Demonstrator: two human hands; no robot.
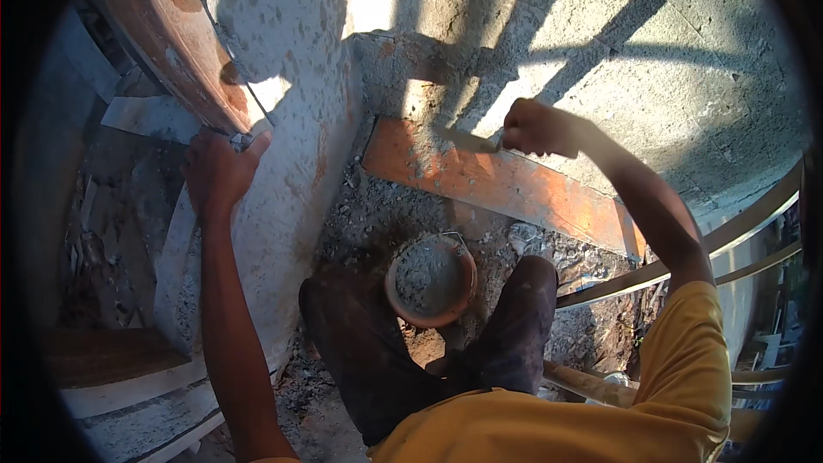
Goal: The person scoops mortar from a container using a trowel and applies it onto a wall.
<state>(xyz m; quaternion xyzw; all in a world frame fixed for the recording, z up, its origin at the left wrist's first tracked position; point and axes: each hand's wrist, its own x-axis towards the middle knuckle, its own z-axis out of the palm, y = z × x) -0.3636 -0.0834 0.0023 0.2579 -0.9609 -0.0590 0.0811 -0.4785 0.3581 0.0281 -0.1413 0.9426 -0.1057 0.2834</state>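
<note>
My right hand (542,129) is closed round the handle of a trowel, whose thin dark blade (467,140) points left, just over an orange-brown board (540,193). The board leans along the foot of the rough wall, with grey mortar crumbs at its left end. To the left, my left hand (221,170) grips the end of a worn wooden frame (201,51) at the wall's edge, thumb laid across it; its fingertips are partly hidden. Between my knees stands a round bucket (467,279) with a wire handle, holding wet grey mortar (424,274).
A grey plastered wall (300,51) rises at left, meeting a sunlit rough wall (669,94) striped with shadows. Mortar rubble (373,214) litters the ground. Curved poles (617,285) cross at right. Through the opening at left lie boards and debris (111,231).
</note>
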